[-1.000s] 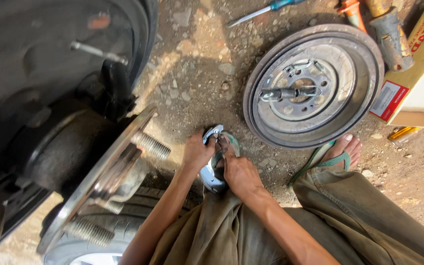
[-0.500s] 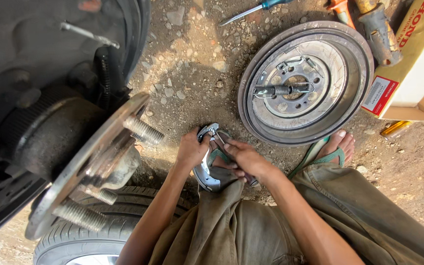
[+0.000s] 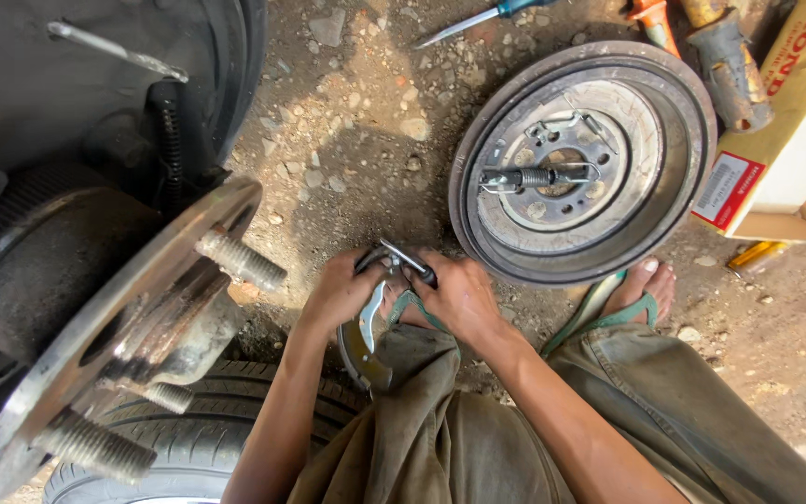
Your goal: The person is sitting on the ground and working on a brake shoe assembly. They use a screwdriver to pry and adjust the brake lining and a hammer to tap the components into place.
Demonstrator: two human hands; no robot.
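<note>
At the lower centre of the frame, the left hand (image 3: 340, 291) and the right hand (image 3: 460, 297) both clamped on 1 curved metal brake shoe (image 3: 366, 338), held above the knees. The brake drum (image 3: 582, 161) lay on gravel at upper right, near a sandalled foot (image 3: 644, 286).

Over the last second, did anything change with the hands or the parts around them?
Little changed. Both hands kept hold of the curved brake shoe between the knees: left hand, right hand. They shifted slightly, and the right hand's fingers now close nearer the shoe's upper end. The brake drum, the wheel hub, the tyre and the screwdriver lie as before; only the camera swung.
</note>
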